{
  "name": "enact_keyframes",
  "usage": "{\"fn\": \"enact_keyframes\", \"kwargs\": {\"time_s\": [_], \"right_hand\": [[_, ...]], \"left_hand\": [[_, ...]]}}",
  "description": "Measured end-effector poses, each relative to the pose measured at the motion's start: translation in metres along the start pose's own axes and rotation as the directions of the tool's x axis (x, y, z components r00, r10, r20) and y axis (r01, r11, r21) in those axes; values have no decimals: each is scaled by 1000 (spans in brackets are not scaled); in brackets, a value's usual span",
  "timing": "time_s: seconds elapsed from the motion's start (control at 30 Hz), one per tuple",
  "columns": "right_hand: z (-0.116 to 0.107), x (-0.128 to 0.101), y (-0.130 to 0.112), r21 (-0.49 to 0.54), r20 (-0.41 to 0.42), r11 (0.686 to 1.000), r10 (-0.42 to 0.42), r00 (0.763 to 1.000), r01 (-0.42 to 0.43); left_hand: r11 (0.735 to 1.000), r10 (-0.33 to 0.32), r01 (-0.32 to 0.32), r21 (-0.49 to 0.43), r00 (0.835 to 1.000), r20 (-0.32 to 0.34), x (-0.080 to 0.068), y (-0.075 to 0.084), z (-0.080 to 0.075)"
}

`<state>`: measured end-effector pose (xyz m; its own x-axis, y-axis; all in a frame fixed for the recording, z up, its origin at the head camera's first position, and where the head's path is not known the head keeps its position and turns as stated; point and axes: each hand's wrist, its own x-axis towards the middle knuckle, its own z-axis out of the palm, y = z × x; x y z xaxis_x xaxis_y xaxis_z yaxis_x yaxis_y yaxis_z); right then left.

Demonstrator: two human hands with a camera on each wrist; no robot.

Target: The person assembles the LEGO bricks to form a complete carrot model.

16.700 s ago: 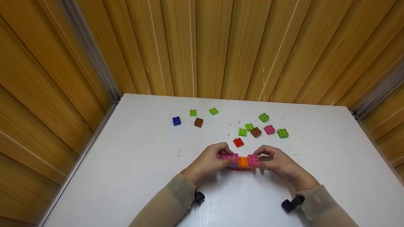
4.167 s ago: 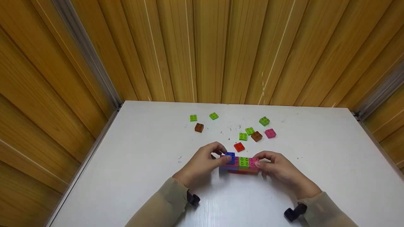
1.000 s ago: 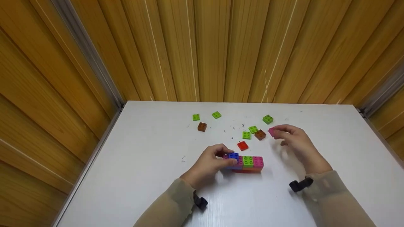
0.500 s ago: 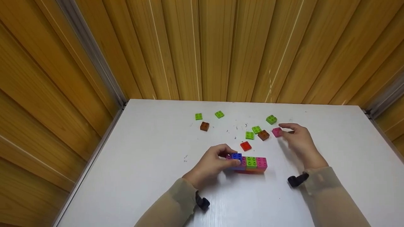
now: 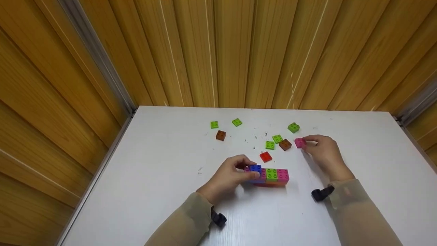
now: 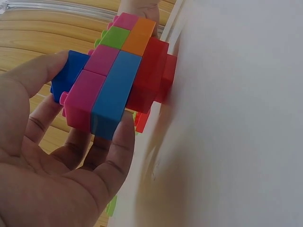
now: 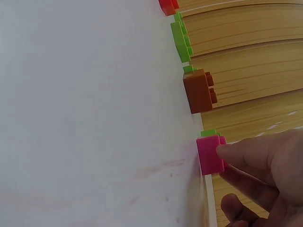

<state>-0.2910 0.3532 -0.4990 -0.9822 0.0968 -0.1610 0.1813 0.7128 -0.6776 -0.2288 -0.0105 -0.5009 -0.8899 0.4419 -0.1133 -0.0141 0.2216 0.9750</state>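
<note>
Steadiness suits the left grip (image 5: 227, 176), holding the multicoloured plastic brick stack (image 5: 272, 175), while the right grip (image 5: 326, 154), pinching the pink square plastic brick (image 5: 299, 142) near a square brown plastic brick (image 5: 285, 145) on the white desk (image 5: 153, 164), should press evenly.

2 beige sleeves (image 5: 363, 212) are worn with 2 black wrist cameras (image 5: 219, 219).

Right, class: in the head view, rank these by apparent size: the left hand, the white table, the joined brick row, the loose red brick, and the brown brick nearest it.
1. White table
2. Left hand
3. Joined brick row, partly hidden by that hand
4. Loose red brick and brown brick: too alike to rank
</note>
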Motion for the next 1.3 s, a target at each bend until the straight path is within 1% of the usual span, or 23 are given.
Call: {"fn": "enact_keyframes", "kwargs": {"time_s": [0.23,0.4,0.53,0.63,0.77,0.83,0.93,1.07,1.3], "right_hand": [[0,0,-1,-22,-19,1000,21,1000,-21],[0,-2,0,-17,-14,1000,10,1000,-10],[-3,-4,-3,-13,21,999,35,999,-35],[-6,-4,-6,-12,58,997,72,996,-72],[-9,-5,-8,-16,67,997,70,995,-69],[-10,-7,-9,-19,61,999,51,997,-50],[-11,-9,-11,-44,41,999,-11,999,13],[-12,-14,-19,-87,30,991,-103,994,105],[-10,-27,-39,-59,105,984,-160,982,167]], "left_hand": [[1000,-15,15,-2,1000,6,0,1,-1],[1000,-7,7,-2,1000,4,1,0,0],[1000,1,-1,3,1000,1,0,1,0],[1000,12,-12,10,1000,1,0,1,0],[1000,20,-20,13,1000,3,-1,0,0],[1000,18,-18,15,1000,2,0,0,0],[1000,18,-18,17,1000,2,0,-1,-1],[1000,19,-19,16,1000,3,0,-1,-1],[1000,6,-6,23,1000,6,0,-1,-1]]}}
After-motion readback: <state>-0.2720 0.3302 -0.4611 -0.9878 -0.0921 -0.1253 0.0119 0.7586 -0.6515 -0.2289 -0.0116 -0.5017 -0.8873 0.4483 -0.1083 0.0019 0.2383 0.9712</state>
